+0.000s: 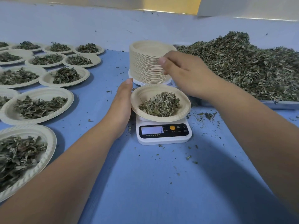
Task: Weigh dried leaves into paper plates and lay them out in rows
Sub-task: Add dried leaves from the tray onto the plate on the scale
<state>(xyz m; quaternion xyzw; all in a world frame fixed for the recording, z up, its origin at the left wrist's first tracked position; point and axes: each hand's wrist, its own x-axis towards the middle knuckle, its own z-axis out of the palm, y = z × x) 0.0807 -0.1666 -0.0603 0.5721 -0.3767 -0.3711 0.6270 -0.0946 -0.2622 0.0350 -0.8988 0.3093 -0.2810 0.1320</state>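
A paper plate (145,94) with a small heap of dried leaves (160,104) sits tilted on a white digital scale (163,139) in the middle of the blue table. My left hand (121,107) rests flat against the plate's left rim, fingers together, not clearly gripping it. My right hand (182,73) hovers above and behind the plate, in front of a tall stack of empty paper plates (145,62), fingers loosely curled; whether it holds leaves is hidden. A big pile of dried leaves (242,65) lies on a metal tray to the right.
Several filled plates (38,105) lie in rows on the left, reaching the near left edge. Leaf crumbs are scattered around the scale. The metal tray's rim (281,104) runs along the right. A pale wall stands behind the table.
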